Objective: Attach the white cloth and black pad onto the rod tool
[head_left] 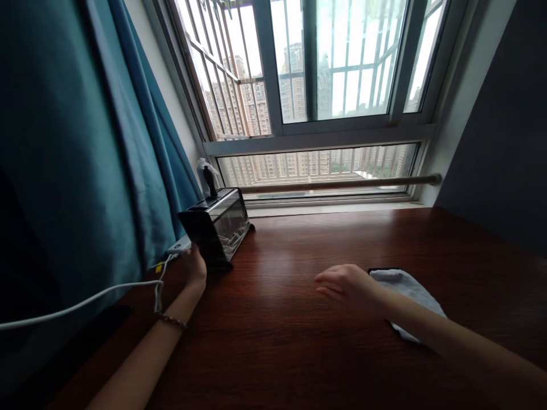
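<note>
On the left, my left hand closes on the end of a white power strip, though most of its fingers are hidden. White cables run from the strip, one with a yellow tag. Just right of that hand stands a dark box with clear sides, holding pale cords or small items. Over the middle of the table my right hand hangs with loosely stretched fingers and nothing in them. A grey-white cloth with a dark edge lies under my right forearm.
The reddish-brown wooden table reaches to the window sill. A blue curtain hangs along the left edge. Behind the box, a black object partly wrapped in clear plastic rises. A horizontal rail crosses the window, and a dark wall closes the right side.
</note>
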{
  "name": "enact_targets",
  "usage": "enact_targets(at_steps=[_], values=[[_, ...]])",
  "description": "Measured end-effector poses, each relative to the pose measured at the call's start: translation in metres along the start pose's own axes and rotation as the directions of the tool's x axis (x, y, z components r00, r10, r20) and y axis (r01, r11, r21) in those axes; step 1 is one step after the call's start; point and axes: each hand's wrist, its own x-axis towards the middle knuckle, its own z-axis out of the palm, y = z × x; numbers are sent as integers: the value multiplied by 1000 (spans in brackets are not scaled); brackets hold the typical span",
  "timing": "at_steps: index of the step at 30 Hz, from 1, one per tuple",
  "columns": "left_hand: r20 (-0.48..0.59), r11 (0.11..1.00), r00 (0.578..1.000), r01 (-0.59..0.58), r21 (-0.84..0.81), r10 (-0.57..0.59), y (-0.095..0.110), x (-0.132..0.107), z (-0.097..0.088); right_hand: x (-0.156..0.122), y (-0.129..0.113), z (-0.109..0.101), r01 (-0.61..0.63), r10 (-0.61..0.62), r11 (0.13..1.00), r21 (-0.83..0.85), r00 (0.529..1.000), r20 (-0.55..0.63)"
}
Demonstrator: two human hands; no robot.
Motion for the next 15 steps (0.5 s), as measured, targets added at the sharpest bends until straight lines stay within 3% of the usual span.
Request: enact_targets(at_steps=[4,7,10,15], values=[[96,990,991,104,-95,-95,-19,5,0,63,7,47,-168,160,916,365,986,52],[112,985,987,129,-115,-117,-20,-1,-2,95,11,73,-230,208,891,392,973,100],[141,986,983,129,-107,-114,-8,-17,-3,121,13,91,-243,240,883,402,969,58],[221,988,975,56,-142,-23,28,-64,7,163,12,108,-214,285,871,441,953,-100]])
